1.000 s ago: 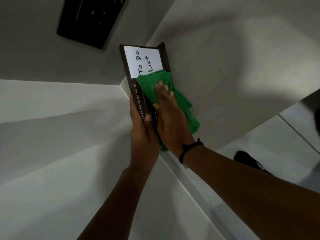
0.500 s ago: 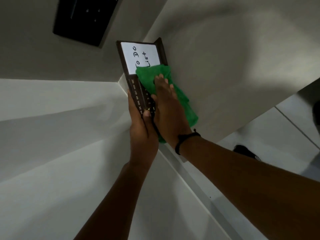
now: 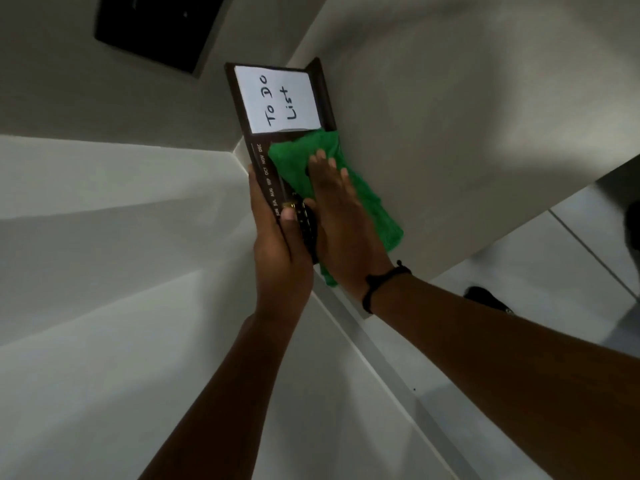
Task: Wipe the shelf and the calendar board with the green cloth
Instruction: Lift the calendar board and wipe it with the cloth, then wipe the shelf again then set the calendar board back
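Calendar board (image 3: 258,157): dark brown frame, almost black in this dim light. Month abbreviations run along its edge in small pale lettering (JUN through DEC legible). A small gold-coloured spot sits on the frame near the thumb.

Paper panel (image 3: 277,95) on the board: white, with "To Do List" handwritten in black marker.

Cloth (image 3: 294,161): bright, saturated green, plain, no print; the colour darkens in its folds.

Wrist band (image 3: 375,284) on the right arm: black.

Shelf surfaces (image 3: 104,237): plain white to pale grey, shaded in broad grey bands.

Wall (image 3: 450,98): off-white, mottled with soft shadow.

Rectangular panel (image 3: 156,26) at the upper left: black, with a pale border.
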